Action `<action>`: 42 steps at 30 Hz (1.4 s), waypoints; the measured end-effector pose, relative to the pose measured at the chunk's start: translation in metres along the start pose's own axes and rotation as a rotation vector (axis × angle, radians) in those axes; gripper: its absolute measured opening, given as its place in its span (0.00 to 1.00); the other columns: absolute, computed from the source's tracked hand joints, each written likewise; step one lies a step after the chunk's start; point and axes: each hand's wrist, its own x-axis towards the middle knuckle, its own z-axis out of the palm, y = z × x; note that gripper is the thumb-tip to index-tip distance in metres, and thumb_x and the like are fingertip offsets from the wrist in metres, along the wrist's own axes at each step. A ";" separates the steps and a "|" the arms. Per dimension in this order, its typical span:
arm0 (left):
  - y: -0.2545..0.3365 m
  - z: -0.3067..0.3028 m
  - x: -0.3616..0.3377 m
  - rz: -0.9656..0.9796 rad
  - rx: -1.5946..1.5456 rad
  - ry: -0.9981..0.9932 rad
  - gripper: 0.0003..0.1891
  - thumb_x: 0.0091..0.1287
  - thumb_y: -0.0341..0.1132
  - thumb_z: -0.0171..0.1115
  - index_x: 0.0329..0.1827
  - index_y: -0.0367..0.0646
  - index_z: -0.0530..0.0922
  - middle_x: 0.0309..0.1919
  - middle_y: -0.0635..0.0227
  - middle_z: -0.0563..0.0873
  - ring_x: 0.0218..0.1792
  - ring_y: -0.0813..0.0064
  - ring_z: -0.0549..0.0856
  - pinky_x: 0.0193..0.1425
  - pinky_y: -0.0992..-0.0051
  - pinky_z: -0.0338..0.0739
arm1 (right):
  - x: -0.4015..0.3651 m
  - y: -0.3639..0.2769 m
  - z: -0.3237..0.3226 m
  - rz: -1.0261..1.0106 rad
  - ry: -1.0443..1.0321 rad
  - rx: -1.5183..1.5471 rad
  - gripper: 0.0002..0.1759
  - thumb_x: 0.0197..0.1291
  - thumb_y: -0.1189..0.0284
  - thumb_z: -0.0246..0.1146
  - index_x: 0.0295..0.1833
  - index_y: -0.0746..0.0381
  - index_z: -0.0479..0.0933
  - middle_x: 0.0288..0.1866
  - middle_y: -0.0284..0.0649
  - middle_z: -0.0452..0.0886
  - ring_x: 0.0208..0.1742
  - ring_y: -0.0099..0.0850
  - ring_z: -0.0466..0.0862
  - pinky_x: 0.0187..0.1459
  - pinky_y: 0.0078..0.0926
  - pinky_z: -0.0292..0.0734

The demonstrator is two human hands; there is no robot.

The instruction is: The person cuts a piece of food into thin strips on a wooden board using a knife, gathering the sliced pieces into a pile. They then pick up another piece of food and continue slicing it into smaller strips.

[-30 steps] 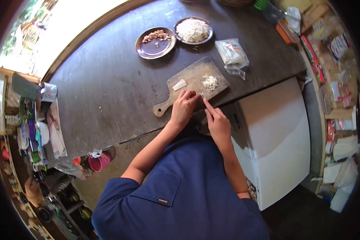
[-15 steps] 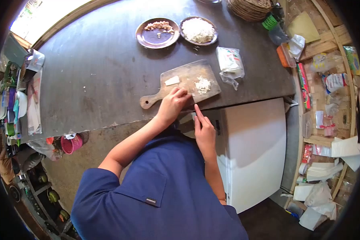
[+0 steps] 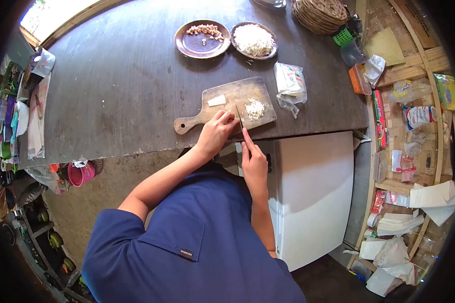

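A wooden cutting board (image 3: pixel 227 91) with a round handle lies near the table's front edge. On it are a white food block (image 3: pixel 217 100) and a heap of finely chopped white bits (image 3: pixel 255 108). My left hand (image 3: pixel 218 132) is closed at the board's near edge, its curled fingers pressing a small white food piece that they mostly cover. In my right hand (image 3: pixel 254 164) is a knife (image 3: pixel 239 116), its thin blade standing beside the left fingertips. The right index finger stretches along the knife, and its handle is largely hidden in the palm.
Behind the board are a plate of brown chopped pieces (image 3: pixel 201 50) and a plate heaped with white shreds (image 3: pixel 254 40). A plastic packet (image 3: pixel 290 83) lies right of the board. A white cabinet-like box (image 3: pixel 313 187) stands below the table edge. Woven baskets (image 3: pixel 320 15) sit at back right.
The knife blade now shows upright beside my left fingers, where it was hardly visible before. My right hand has shifted slightly up and left. The camera view has moved a little.
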 end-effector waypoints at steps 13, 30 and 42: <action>0.002 -0.001 -0.002 0.011 -0.014 -0.024 0.15 0.63 0.29 0.66 0.53 0.40 0.87 0.50 0.65 0.85 0.56 0.63 0.84 0.60 0.68 0.85 | -0.006 -0.003 0.003 0.031 -0.004 -0.054 0.26 0.84 0.61 0.59 0.82 0.33 0.74 0.40 0.45 0.84 0.40 0.52 0.89 0.43 0.52 0.83; -0.006 0.001 -0.001 0.055 0.047 -0.072 0.15 0.64 0.29 0.67 0.53 0.41 0.87 0.50 0.66 0.86 0.57 0.63 0.85 0.61 0.68 0.85 | 0.000 -0.003 0.002 0.015 -0.004 -0.045 0.25 0.83 0.61 0.60 0.82 0.33 0.75 0.42 0.46 0.86 0.43 0.53 0.90 0.45 0.51 0.84; -0.006 -0.001 0.000 0.049 0.041 -0.069 0.16 0.63 0.31 0.65 0.54 0.40 0.87 0.51 0.65 0.86 0.59 0.63 0.84 0.63 0.69 0.85 | -0.018 0.000 -0.005 0.047 -0.016 -0.017 0.25 0.83 0.62 0.61 0.81 0.33 0.76 0.42 0.46 0.86 0.43 0.53 0.89 0.46 0.52 0.84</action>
